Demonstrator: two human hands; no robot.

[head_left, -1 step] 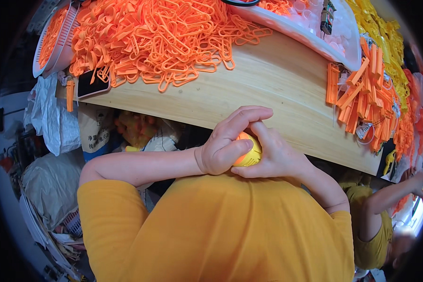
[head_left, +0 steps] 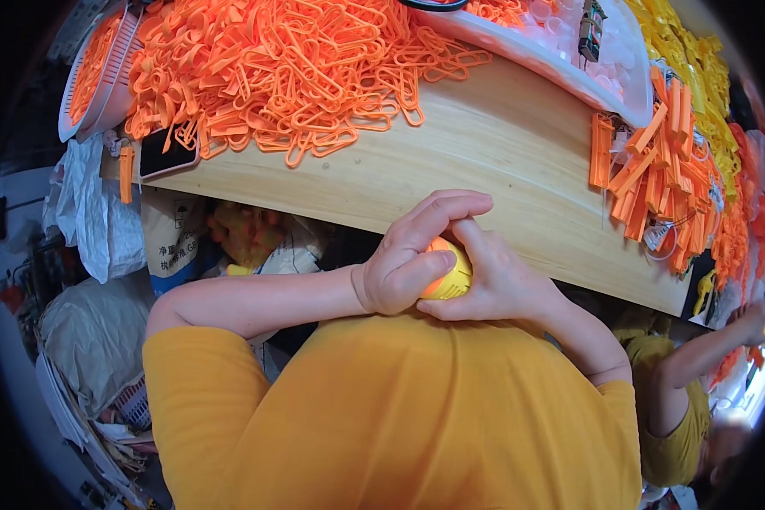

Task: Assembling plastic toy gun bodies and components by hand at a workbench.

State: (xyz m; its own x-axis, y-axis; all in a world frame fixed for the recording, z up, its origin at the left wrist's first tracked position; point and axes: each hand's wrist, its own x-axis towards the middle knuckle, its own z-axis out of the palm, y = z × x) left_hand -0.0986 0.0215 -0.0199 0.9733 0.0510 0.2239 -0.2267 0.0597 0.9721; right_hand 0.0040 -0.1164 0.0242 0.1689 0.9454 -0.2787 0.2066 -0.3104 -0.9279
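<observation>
Close to my body, at the table's near edge, both my hands are closed around a small rounded yellow plastic piece with dark slots (head_left: 453, 276). An orange part of it shows along its left side. My left hand (head_left: 405, 259) presses its thumb on the piece, its fingers reaching over the top. On the other side, my right hand (head_left: 506, 276) grips it with thumb and fingers. The palms and fingers hide most of the piece, so its exact kind is unclear.
A large heap of orange plastic loops (head_left: 289, 68) covers the table's (head_left: 484, 136) far left, beside a phone (head_left: 168, 153). Far right are a white tray (head_left: 561, 64) and a pile of orange strips (head_left: 654, 166). Another person's arm (head_left: 697, 361) shows at right. Bags (head_left: 93, 323) stand left.
My hands and the yellow piece stay in nearly the same place. At the far right, the other person's hand has shifted slightly.
</observation>
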